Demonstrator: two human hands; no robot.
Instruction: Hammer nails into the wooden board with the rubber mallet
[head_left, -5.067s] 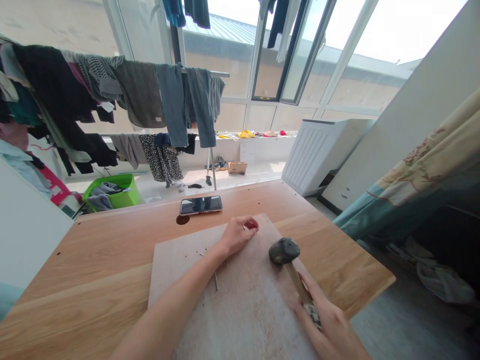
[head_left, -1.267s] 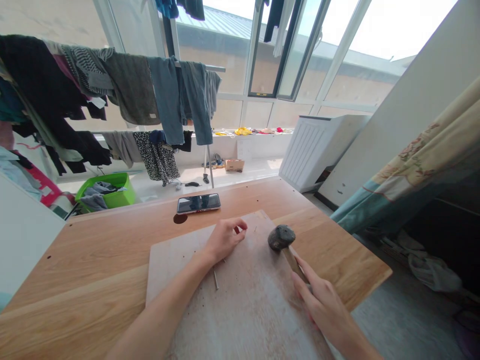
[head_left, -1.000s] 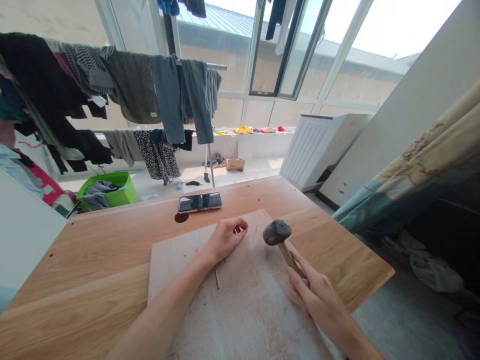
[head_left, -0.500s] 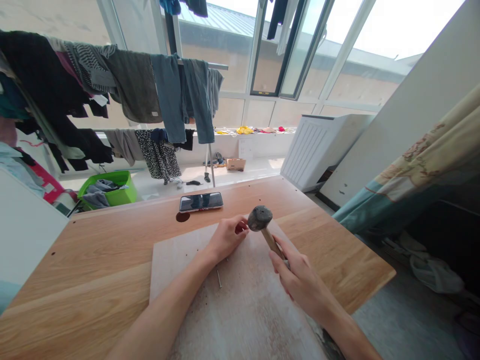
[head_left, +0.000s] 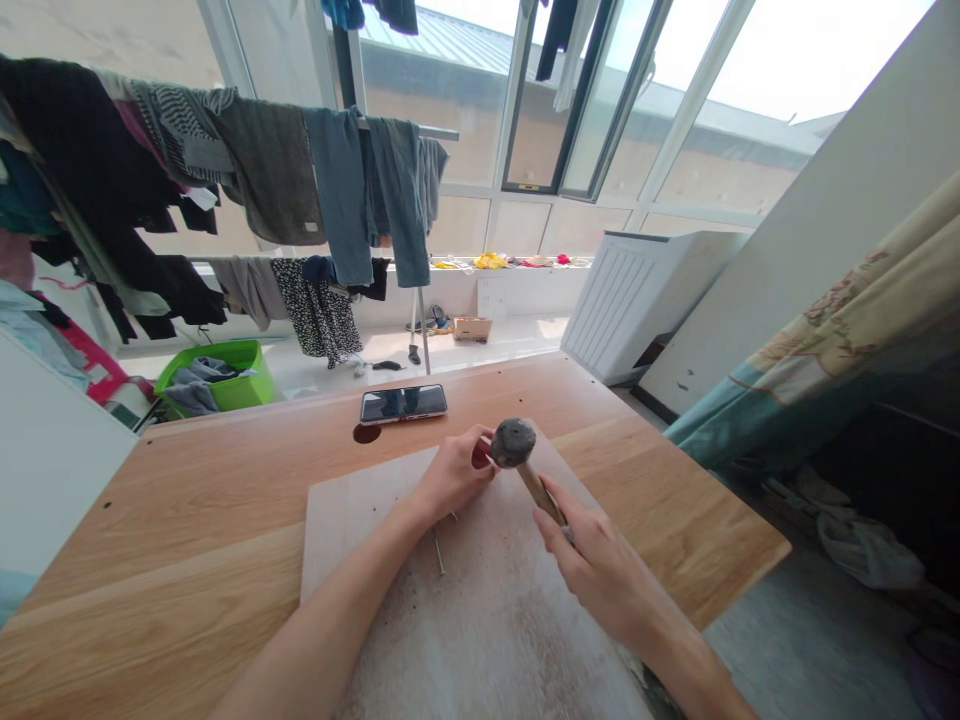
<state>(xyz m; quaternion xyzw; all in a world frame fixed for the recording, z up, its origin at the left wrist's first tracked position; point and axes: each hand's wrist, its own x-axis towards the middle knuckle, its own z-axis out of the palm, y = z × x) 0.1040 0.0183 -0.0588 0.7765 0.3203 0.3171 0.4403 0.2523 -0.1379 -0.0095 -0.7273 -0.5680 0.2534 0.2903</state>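
My right hand point(head_left: 589, 545) is wrapped round the wooden handle of a hammer point(head_left: 514, 443), whose dark, worn head hangs over the far part of a pale board point(head_left: 480, 610). Just left of the hammer head, my left hand point(head_left: 455, 468) rests on the board with thumb and fingers pinched together. What it pinches is hidden by the fingers and the hammer head. A loose nail point(head_left: 439, 553) lies on the board beside my left forearm, and the tip of another thin metal piece point(head_left: 454, 516) shows under the wrist. Small dark holes dot the board.
Under the board is a wood-grain table point(head_left: 187, 520). A phone point(head_left: 403, 404) lies near its far edge, beside a round dark hole point(head_left: 367, 433). Beyond stand a green basket point(head_left: 259, 375) of clothes, a rack of hanging laundry point(head_left: 277, 170) and a white appliance point(head_left: 637, 300). A curtain point(head_left: 817, 330) hangs at right.
The hammer head has come slightly down and left, closer to my left fingers. My right hand has shifted with it, while my left hand stays at nearly the same spot.
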